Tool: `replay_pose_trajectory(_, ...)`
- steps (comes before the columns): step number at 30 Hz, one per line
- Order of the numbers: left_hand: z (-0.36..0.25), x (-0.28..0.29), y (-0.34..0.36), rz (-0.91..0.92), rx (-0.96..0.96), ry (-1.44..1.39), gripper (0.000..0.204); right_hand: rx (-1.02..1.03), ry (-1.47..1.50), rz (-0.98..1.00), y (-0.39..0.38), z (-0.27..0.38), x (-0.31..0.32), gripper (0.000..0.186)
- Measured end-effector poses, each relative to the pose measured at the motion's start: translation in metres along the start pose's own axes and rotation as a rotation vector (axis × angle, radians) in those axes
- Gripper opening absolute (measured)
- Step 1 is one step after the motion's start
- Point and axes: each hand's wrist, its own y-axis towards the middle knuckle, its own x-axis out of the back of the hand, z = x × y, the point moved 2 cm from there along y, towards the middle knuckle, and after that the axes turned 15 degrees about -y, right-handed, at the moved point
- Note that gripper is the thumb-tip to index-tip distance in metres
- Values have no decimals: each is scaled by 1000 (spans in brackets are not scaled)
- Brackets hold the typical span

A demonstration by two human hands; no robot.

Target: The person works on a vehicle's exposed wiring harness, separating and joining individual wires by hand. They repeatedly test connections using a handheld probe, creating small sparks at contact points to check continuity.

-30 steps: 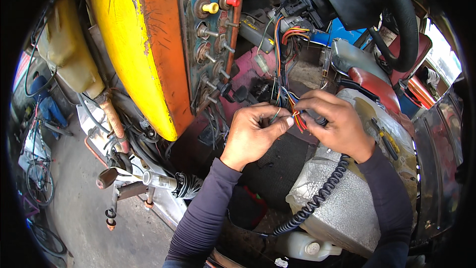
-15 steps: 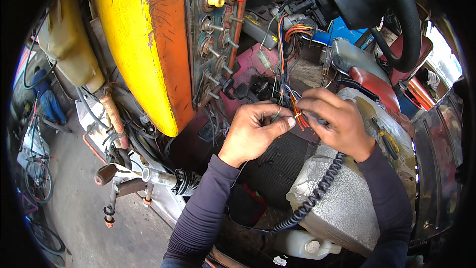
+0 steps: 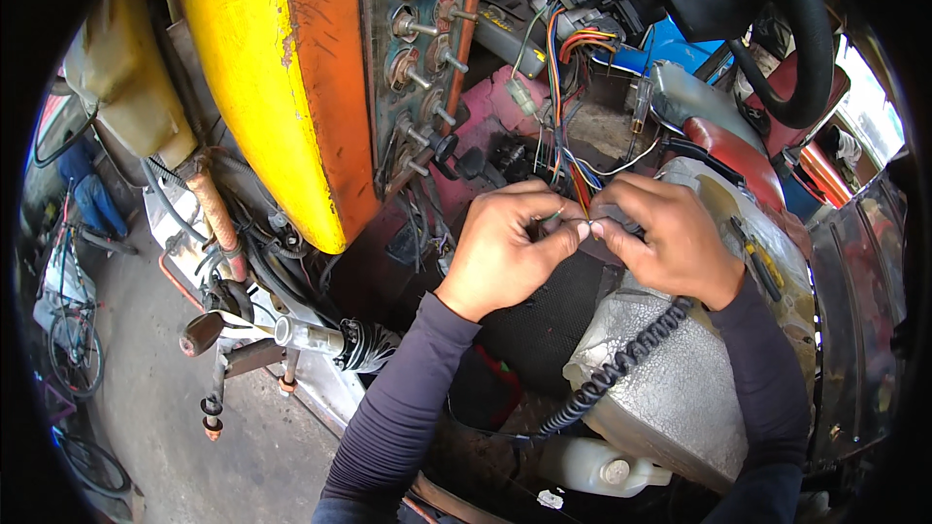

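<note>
My left hand (image 3: 515, 243) and my right hand (image 3: 665, 238) meet below a loom of coloured wires (image 3: 557, 107). Both thumbs and forefingers are pinched together, tip to tip, on thin wire ends. A green wire shows in the left fingers. Red and orange wires (image 3: 582, 192) run down between the hands; the exact ends are hidden by the fingertips. The loom hangs from the steering column (image 3: 602, 0). A white wire (image 3: 631, 163) curves out above my right hand. Under my right wrist passes a black coiled cable (image 3: 621, 369).
On the left stands a yellow and orange panel (image 3: 325, 87) with several switches and levers. A black steering wheel (image 3: 806, 87) is at upper right. Yellow-handled pliers (image 3: 762, 267) lie on the worn silver cover (image 3: 670, 378). Below is a white jug (image 3: 607, 471). A person (image 3: 92, 189) is at far left.
My right fingers have come down and closed against the left fingertips at the wires. The white wire now shows curving above the right hand. The view has shifted slightly.
</note>
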Motion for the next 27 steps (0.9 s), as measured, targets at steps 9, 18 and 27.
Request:
replay_pose_trajectory(9,0,8,-3,-25,75,-48,15,64,91,-148,10,-4,15,30)
replay_pose_trajectory(18,3,13,-1,83,87,-139,14,268,-244,-136,1,7,7,26)
replay_pose_trajectory(27,1,-5,-6,1,-175,139,15,-361,502,221,5,-4,-7,18)
